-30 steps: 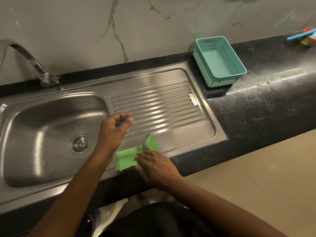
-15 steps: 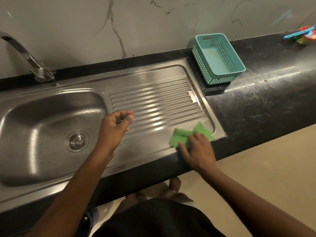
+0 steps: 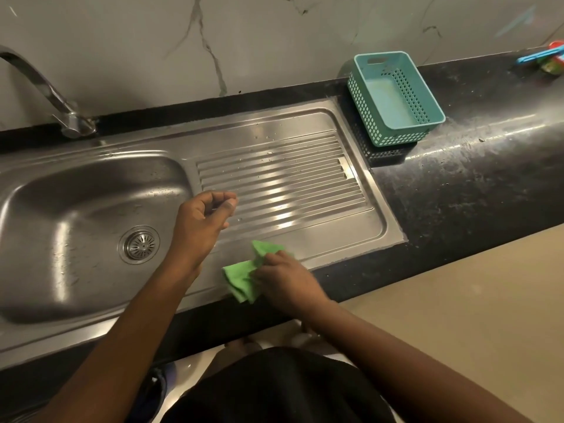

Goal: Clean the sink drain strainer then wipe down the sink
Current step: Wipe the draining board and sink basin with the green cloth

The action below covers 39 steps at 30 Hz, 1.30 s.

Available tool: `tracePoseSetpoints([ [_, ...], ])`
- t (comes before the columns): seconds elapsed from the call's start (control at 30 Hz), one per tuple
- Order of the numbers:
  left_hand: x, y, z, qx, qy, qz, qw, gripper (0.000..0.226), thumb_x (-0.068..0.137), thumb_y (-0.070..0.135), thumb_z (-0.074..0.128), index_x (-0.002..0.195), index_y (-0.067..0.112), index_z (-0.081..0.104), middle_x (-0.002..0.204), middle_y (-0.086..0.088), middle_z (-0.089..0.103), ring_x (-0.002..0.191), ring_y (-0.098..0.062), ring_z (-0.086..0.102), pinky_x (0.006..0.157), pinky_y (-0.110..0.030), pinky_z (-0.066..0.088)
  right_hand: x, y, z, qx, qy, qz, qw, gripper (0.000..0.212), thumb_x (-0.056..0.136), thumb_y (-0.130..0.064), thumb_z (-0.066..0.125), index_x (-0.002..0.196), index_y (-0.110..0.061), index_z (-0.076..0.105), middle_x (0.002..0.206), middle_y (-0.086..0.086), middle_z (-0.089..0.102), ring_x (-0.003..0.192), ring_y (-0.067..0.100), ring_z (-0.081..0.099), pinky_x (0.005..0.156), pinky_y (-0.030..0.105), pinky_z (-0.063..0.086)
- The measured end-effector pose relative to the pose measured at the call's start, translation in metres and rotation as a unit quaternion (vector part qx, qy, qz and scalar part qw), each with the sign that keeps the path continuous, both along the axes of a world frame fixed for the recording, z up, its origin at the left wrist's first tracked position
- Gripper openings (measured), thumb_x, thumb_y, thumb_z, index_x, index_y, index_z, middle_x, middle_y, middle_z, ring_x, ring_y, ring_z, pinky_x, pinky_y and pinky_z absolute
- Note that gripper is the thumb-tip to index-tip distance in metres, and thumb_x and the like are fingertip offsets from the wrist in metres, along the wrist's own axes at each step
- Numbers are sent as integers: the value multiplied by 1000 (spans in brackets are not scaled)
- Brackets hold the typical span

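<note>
Wiping the near flat edge of the sink (image 3: 55, 227) is the step in hand, as I judge it. The right hand (image 3: 287, 279) presses a green cloth (image 3: 241, 279) onto the steel strip between the ribbed drainboard (image 3: 274, 178) and the counter (image 3: 457, 184) edge, its fingers (image 3: 268, 257) bent into the bunched fabric and gripping it. The left hand (image 3: 204, 221) hovers just above the left end of the ribs, fingers curled toward the thumb, with nothing visible in them.

To do this well, the cloth wants spreading flatter so more of it meets the metal. Strokes should run along the ribs rather than across, since droplets sit in the far grooves. Work from the right end toward the bowl, so that water is pushed to the strainer (image 3: 139, 245), which sits seated in the bowl floor, left of both hands. The bowl walls, spotted near the drain, look not yet wiped.

Counted: one bowl, one drainboard, one strainer, one cloth, one tap (image 3: 45, 90) at the far left. There are two baskets at the far right of the drainboard, a teal basket (image 3: 393, 137) nested on a dark basket (image 3: 384, 154). Some small coloured items at the far right corner are too blurred to count.
</note>
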State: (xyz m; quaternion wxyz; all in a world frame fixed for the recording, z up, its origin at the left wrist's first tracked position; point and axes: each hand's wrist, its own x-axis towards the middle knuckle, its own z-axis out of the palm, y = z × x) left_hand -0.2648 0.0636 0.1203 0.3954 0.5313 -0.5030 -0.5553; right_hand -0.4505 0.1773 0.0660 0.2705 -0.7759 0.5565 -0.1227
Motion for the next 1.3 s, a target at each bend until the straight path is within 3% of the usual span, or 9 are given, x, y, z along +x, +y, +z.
tracePoseSetpoints([
  [0.2,-10,0,-8,8,-15,-19,1000,24,87,48,72,108,37,79,114,5,80,106,-16,76,86,-33,60,-192,9,40,66,129,-128,981,29,99,-35,66,126,-26,73,133,-4,63,125,15,56,103,44,54],
  [0.3,-13,2,-16,12,-22,-23,999,17,93,41,73,109,38,79,112,7,80,106,-15,76,84,-31,60,-239,3,51,70,201,-122,969,32,98,-37,65,127,-27,73,132,-6,65,128,17,51,103,45,54],
  [0.43,-6,2,-22,17,-37,-3,999,21,89,47,72,107,40,79,112,10,80,104,-11,77,83,-32,60,-201,0,33,28,205,-188,960,21,101,-32,60,109,-19,74,113,2,69,108,23,58,88,43,56],
  [0.57,6,0,-27,25,-45,31,998,21,86,46,72,103,37,80,105,4,82,97,-15,78,82,-38,62,-135,7,24,-7,158,-230,960,18,102,-32,56,104,-17,67,103,2,64,96,22,57,85,43,51],
  [0.67,4,2,-29,26,-50,42,997,18,87,42,73,100,33,81,86,4,80,79,-12,73,73,-33,59,-62,-3,22,17,84,-159,984,17,98,-28,59,102,-16,70,104,4,66,100,26,58,88,43,47],
  [0.83,-3,10,-29,15,-70,58,996,7,95,28,75,93,25,80,66,4,71,57,-5,62,54,-22,54,17,-11,11,17,57,-34,998,23,99,-29,55,109,-18,72,105,4,63,97,28,55,83,45,48],
  [1.03,-3,15,-36,29,-74,66,995,7,95,27,76,93,22,80,61,4,67,52,-6,56,53,-24,51,-74,-9,15,5,66,-12,998,26,103,-38,54,111,-25,75,113,0,65,104,24,55,88,39,48],
  [1.13,-4,18,-41,35,-78,75,994,10,92,35,76,93,27,81,62,4,67,52,-6,56,52,-23,50,-144,-5,19,12,127,-45,991,27,103,-47,52,116,-36,73,120,-8,64,112,16,57,94,37,48],
  [1.3,-16,25,-46,43,-82,83,992,9,95,34,75,93,27,80,65,2,69,55,-7,60,53,-23,52,-235,-10,31,-27,203,-142,968,25,95,-38,70,118,-32,78,122,-8,69,115,18,57,93,38,53],
])
